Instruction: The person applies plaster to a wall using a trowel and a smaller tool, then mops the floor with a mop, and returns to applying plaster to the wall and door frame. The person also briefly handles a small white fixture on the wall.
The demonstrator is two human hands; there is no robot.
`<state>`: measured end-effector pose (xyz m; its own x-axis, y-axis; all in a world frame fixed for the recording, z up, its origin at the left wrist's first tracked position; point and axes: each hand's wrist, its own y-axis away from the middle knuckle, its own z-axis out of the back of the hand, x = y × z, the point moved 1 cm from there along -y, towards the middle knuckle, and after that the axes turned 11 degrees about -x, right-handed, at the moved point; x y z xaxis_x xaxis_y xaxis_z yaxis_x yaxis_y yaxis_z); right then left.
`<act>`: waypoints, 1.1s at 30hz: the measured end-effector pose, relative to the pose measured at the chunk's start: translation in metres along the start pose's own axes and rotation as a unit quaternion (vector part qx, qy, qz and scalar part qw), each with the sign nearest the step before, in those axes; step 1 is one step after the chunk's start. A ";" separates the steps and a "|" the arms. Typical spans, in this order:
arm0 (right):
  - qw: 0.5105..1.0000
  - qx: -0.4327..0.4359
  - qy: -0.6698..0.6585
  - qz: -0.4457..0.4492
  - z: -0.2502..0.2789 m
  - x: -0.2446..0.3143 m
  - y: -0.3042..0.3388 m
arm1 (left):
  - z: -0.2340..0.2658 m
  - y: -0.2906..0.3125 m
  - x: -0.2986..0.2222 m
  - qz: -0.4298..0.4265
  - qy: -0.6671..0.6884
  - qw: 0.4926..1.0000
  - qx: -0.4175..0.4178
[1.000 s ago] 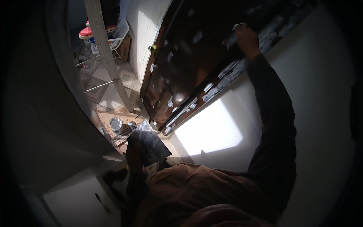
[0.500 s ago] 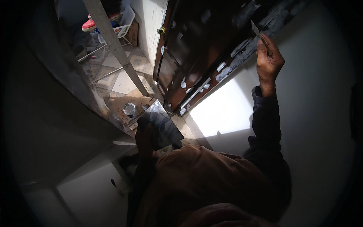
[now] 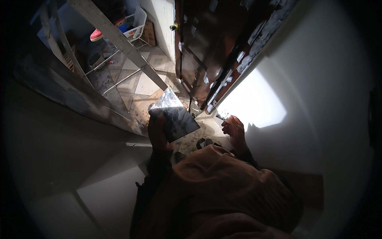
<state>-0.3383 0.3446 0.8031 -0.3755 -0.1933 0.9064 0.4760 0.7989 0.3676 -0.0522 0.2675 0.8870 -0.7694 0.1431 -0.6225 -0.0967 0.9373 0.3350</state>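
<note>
Though broad, flat board (image 3: 180, 122) in closed left grip (image 3: 158, 133)

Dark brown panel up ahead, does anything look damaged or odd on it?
Yes: pale, irregular patches break up the dark brown panel, densest along its right side. Whether they are damage or filler, I can't tell.

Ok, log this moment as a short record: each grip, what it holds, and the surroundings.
Left grip: holding a flat dark plate, far corner brightly lit
Right grip: holding a small flat-bladed tool, apart from the plate
Door: dark brown, dotted with whitish patches; neither grip touches it
Wall: pale, on the right, with a bright patch of light
Upper left: slanting wooden post, white chair, red shoe
</note>
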 end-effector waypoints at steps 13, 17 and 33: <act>0.993 0.105 -0.007 0.056 0.007 0.061 -0.067 | -0.065 0.027 0.059 -0.133 -0.015 0.987 -0.087; 0.991 0.131 0.036 -0.001 0.034 0.057 -0.093 | -0.084 0.035 0.084 -0.147 -0.038 0.984 -0.089; 0.962 0.134 -0.039 -0.235 0.109 0.016 -0.134 | -0.063 0.038 0.078 -0.286 -0.070 0.939 -0.178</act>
<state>-0.4946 0.2971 0.7455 -0.5631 -0.5342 0.6306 0.0212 0.7535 0.6572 -0.1563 0.2944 0.8959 -0.4405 -0.2873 -0.8506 -0.6919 0.7123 0.1177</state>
